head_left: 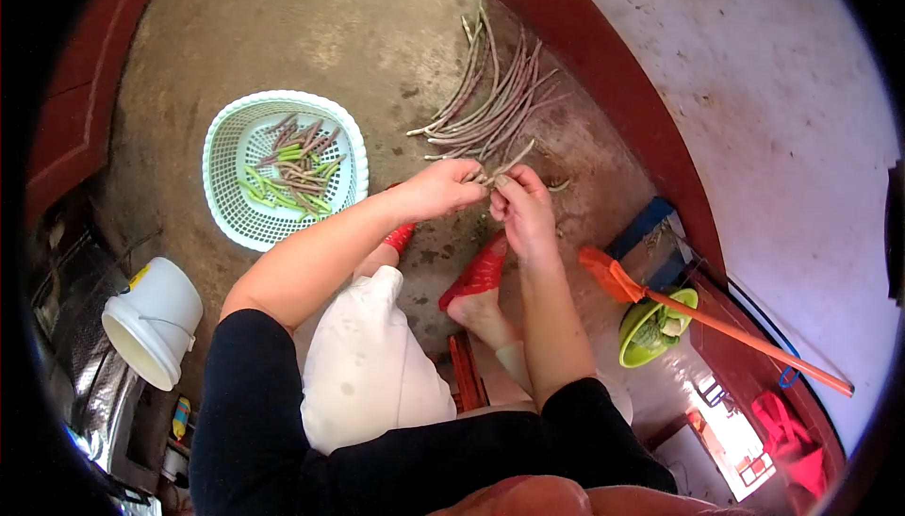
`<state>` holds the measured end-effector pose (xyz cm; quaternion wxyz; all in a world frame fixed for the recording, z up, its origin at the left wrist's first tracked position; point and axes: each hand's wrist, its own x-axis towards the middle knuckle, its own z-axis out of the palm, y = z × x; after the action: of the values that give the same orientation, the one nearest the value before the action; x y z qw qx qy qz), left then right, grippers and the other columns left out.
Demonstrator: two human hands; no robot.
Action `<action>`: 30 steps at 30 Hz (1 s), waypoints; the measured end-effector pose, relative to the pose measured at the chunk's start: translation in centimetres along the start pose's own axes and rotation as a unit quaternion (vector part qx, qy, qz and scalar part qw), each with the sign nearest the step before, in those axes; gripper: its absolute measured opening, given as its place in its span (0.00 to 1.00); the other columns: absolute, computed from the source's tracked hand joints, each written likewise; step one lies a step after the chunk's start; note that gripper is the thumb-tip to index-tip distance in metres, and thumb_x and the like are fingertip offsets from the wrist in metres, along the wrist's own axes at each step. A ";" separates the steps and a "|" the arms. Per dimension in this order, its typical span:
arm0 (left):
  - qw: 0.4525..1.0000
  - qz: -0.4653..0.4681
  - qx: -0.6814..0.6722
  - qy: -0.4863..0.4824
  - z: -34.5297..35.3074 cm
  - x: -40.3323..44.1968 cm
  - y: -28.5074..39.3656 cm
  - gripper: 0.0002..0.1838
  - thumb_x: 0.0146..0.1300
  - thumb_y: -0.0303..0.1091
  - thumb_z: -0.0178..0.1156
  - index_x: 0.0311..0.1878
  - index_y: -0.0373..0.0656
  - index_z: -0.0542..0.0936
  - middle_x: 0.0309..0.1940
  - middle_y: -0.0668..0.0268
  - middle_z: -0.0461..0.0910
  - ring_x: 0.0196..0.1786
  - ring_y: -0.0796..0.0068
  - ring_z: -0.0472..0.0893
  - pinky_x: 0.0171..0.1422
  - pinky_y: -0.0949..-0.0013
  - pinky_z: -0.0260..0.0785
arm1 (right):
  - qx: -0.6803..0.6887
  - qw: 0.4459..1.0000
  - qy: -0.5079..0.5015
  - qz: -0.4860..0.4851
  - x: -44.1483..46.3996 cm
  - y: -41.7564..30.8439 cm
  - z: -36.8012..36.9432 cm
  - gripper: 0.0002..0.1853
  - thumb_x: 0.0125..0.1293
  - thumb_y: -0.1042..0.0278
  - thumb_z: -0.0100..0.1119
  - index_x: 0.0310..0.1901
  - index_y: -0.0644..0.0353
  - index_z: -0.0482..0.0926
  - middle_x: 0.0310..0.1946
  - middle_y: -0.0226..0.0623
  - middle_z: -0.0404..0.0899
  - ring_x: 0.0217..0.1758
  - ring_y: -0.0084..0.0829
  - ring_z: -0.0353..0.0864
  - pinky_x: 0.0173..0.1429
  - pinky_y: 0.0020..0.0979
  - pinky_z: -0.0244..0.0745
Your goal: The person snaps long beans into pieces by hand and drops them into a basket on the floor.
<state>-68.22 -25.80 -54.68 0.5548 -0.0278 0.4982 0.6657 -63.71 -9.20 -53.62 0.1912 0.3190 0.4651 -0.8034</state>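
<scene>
My left hand [445, 189] is closed, its fingers pinched round short lengths of long bean. Close beside it, my right hand [524, 205] grips a long bean [516, 157] between thumb and fingers, one end pointing up and to the right. Past my hands a loose bundle of purplish long beans [500, 101] lies on the floor. To the left stands a pale mint plastic basket [219, 153] with holes in its walls. Inside it are short bean pieces [297, 165], some green and some purple-brown.
A white bucket [156, 318] lies tilted at the left. At the right, an orange-handled tool [745, 339] leans across a lime-green bowl [643, 354] holding greens. A dark red-based wall [603, 54] runs along the right. My red shoes [476, 271] rest on the concrete floor [311, 16].
</scene>
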 end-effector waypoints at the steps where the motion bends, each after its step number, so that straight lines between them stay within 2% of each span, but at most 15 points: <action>1: 1.000 0.014 -0.006 -0.001 -0.1 0.3 -0.6 0.06 0.57 0.34 0.51 0.29 0.42 0.70 0.18 0.75 0.67 0.20 0.86 0.63 0.22 0.78 0.54 | 0.024 0.999 -0.009 0.022 -0.1 -0.3 -0.1 0.04 0.63 0.72 0.50 0.38 0.61 0.72 0.23 0.29 0.72 0.19 0.18 0.67 0.20 0.18 0.60; 3: 0.999 0.028 -0.001 0.017 0.3 0.2 -1.4 0.06 0.55 0.33 0.51 0.27 0.42 0.69 0.17 0.75 0.64 0.19 0.86 0.60 0.21 0.77 0.51 | 0.038 0.999 -0.020 0.018 0.4 -1.0 -0.9 0.05 0.62 0.72 0.51 0.38 0.61 0.73 0.23 0.28 0.72 0.19 0.17 0.66 0.20 0.18 0.60; 5: 0.999 -0.015 -0.013 0.034 0.4 -0.3 -1.5 0.06 0.55 0.32 0.50 0.26 0.42 0.69 0.15 0.75 0.64 0.18 0.84 0.62 0.20 0.77 0.52 | 0.051 0.998 -0.032 0.016 0.5 -1.0 -1.0 0.05 0.62 0.71 0.52 0.39 0.60 0.73 0.23 0.28 0.71 0.18 0.17 0.66 0.20 0.18 0.59; 6: 0.999 -0.016 -0.013 0.034 0.2 -0.2 -1.7 0.06 0.55 0.32 0.50 0.26 0.42 0.69 0.15 0.75 0.64 0.18 0.84 0.62 0.20 0.77 0.52 | -0.025 0.999 0.006 -0.032 0.3 -0.8 -0.5 0.05 0.62 0.71 0.51 0.39 0.60 0.73 0.24 0.28 0.71 0.18 0.16 0.66 0.20 0.18 0.59; 8: 0.979 -0.056 -0.176 0.083 -0.6 0.4 -2.2 0.06 0.54 0.31 0.49 0.24 0.41 0.69 0.14 0.72 0.65 0.15 0.81 0.63 0.17 0.75 0.53 | -0.172 0.978 0.045 -0.105 -0.6 -0.5 0.8 0.05 0.63 0.73 0.50 0.40 0.61 0.72 0.24 0.27 0.71 0.19 0.15 0.66 0.21 0.18 0.60; 9: 0.979 -0.056 -0.176 0.085 -0.7 0.8 -2.6 0.06 0.54 0.31 0.49 0.24 0.41 0.69 0.14 0.72 0.65 0.15 0.81 0.63 0.17 0.75 0.53 | -0.218 0.968 0.040 -0.121 -1.2 -0.1 1.2 0.05 0.64 0.74 0.49 0.40 0.61 0.72 0.24 0.28 0.71 0.20 0.15 0.67 0.23 0.17 0.61; 12: 0.974 -0.028 -0.066 0.217 -1.2 2.1 -3.8 0.05 0.54 0.31 0.48 0.25 0.42 0.68 0.14 0.69 0.67 0.13 0.77 0.64 0.16 0.73 0.55 | -0.186 0.970 0.034 -0.150 -2.2 1.1 1.6 0.05 0.64 0.74 0.49 0.41 0.61 0.72 0.24 0.28 0.71 0.21 0.15 0.67 0.23 0.17 0.62; 15: 0.981 0.010 -0.098 0.165 -1.6 1.9 -3.9 0.04 0.54 0.31 0.47 0.27 0.42 0.69 0.17 0.68 0.70 0.15 0.77 0.67 0.17 0.74 0.57 | -0.227 0.955 0.022 -0.192 -2.6 0.6 1.8 0.07 0.66 0.70 0.47 0.41 0.61 0.72 0.24 0.30 0.73 0.21 0.15 0.68 0.23 0.16 0.62; 16: 0.984 0.068 -0.041 0.160 -0.9 1.6 -3.3 0.05 0.56 0.32 0.47 0.29 0.42 0.70 0.20 0.68 0.73 0.16 0.78 0.68 0.18 0.76 0.59 | -0.203 0.972 0.016 -0.116 -2.4 0.8 1.2 0.08 0.66 0.68 0.46 0.41 0.62 0.72 0.24 0.30 0.73 0.20 0.16 0.68 0.22 0.16 0.63; 17: 0.984 0.069 -0.038 0.158 -0.4 1.1 -2.6 0.05 0.56 0.32 0.47 0.29 0.42 0.70 0.20 0.68 0.73 0.16 0.78 0.68 0.18 0.76 0.59 | -0.179 0.983 0.006 -0.041 -2.0 0.9 0.6 0.09 0.67 0.67 0.45 0.41 0.62 0.73 0.24 0.31 0.73 0.19 0.16 0.68 0.20 0.17 0.63; 19: 0.996 -0.057 -0.071 0.013 0.4 -0.4 0.0 0.07 0.59 0.36 0.50 0.32 0.43 0.70 0.21 0.69 0.73 0.19 0.81 0.71 0.22 0.78 0.62 | -0.170 0.985 0.002 -0.022 -1.3 1.4 -0.3 0.11 0.68 0.64 0.44 0.40 0.63 0.72 0.24 0.31 0.73 0.17 0.17 0.69 0.19 0.17 0.64; 23: 0.998 -0.051 0.008 -0.029 -0.6 0.9 -2.4 0.07 0.58 0.36 0.51 0.28 0.43 0.70 0.19 0.70 0.72 0.16 0.82 0.68 0.17 0.78 0.57 | -0.271 0.961 0.017 0.056 -1.3 2.1 -1.1 0.09 0.67 0.66 0.46 0.36 0.62 0.73 0.22 0.29 0.73 0.16 0.16 0.67 0.18 0.18 0.62; 27: 0.985 -0.135 -0.106 0.010 0.6 1.2 -3.7 0.06 0.56 0.34 0.52 0.27 0.43 0.70 0.15 0.70 0.70 0.12 0.81 0.66 0.13 0.76 0.53 | -0.513 0.838 0.065 -0.174 -0.1 5.2 -1.9 0.05 0.59 0.71 0.53 0.33 0.62 0.75 0.24 0.39 0.75 0.24 0.34 0.76 0.29 0.30 0.70; 29: 0.981 -0.143 -0.083 0.103 0.6 1.5 -4.5 0.08 0.55 0.34 0.53 0.23 0.43 0.69 0.12 0.70 0.68 0.10 0.79 0.65 0.11 0.75 0.53 | -0.629 0.706 0.060 -0.320 -0.2 5.3 -1.9 0.05 0.57 0.72 0.55 0.34 0.61 0.75 0.27 0.44 0.75 0.28 0.41 0.74 0.33 0.33 0.71; 30: 0.980 -0.140 -0.061 0.130 0.3 1.4 -4.2 0.07 0.54 0.33 0.53 0.24 0.42 0.69 0.12 0.69 0.68 0.11 0.79 0.66 0.11 0.75 0.54 | -0.629 0.707 0.061 -0.318 -0.5 5.0 -1.4 0.05 0.57 0.72 0.55 0.34 0.61 0.75 0.27 0.44 0.75 0.28 0.41 0.74 0.33 0.33 0.71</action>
<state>-65.43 -25.09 -58.01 0.5703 -0.2173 0.5154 0.6016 -59.88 -10.44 -56.87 0.0518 0.0061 0.9470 -0.3168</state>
